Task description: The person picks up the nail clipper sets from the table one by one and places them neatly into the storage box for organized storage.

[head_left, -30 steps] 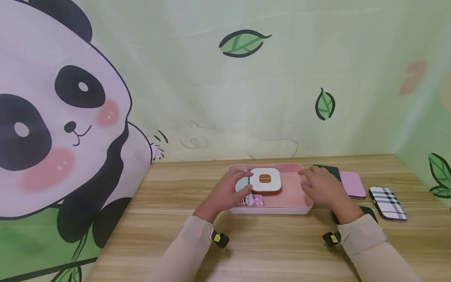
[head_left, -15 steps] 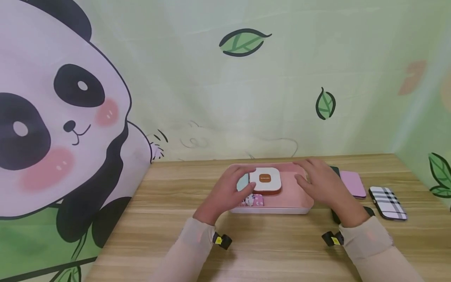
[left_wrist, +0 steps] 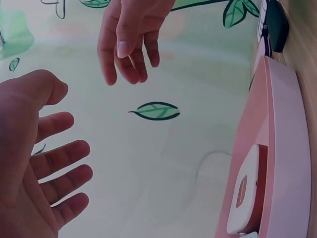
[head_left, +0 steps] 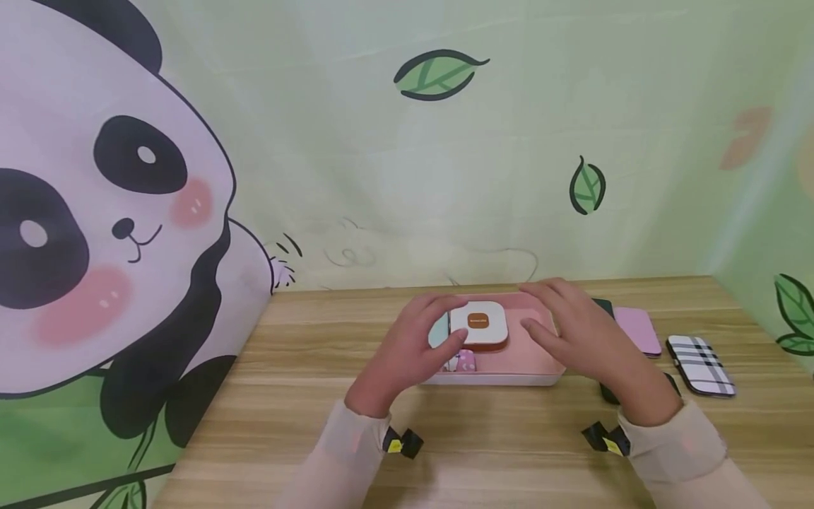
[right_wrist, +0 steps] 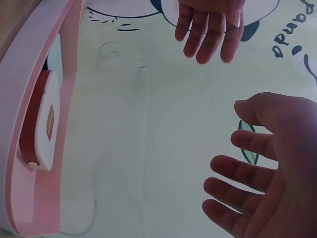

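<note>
A shallow pink tray (head_left: pixel 534 357) stands on the table at the back. Inside it sits a rounded white box with a brown base and a brown label (head_left: pixel 490 331). Left of that box, partly covered by a hand, are a pale mint item (head_left: pixel 439 331) and a small pink patterned item (head_left: pixel 466 361). My left hand (head_left: pixel 410 346) is raised above the tray's left side, fingers spread. Over the right side hovers my right hand (head_left: pixel 581 339), its fingers apart too. Both wrist views show the palms facing each other with nothing in them.
On the table right of the tray lie a pink flat case (head_left: pixel 638 331), a black-and-white plaid case (head_left: pixel 702 365), a dark green item (head_left: pixel 603 306) and a black item (head_left: pixel 609 393) partly under the right wrist. A printed cloth with a panda (head_left: pixel 127 226) hangs behind.
My right hand has moved left and up from the tray's right edge. The left hand has shifted slightly right and up. The tray and its contents stay put.
</note>
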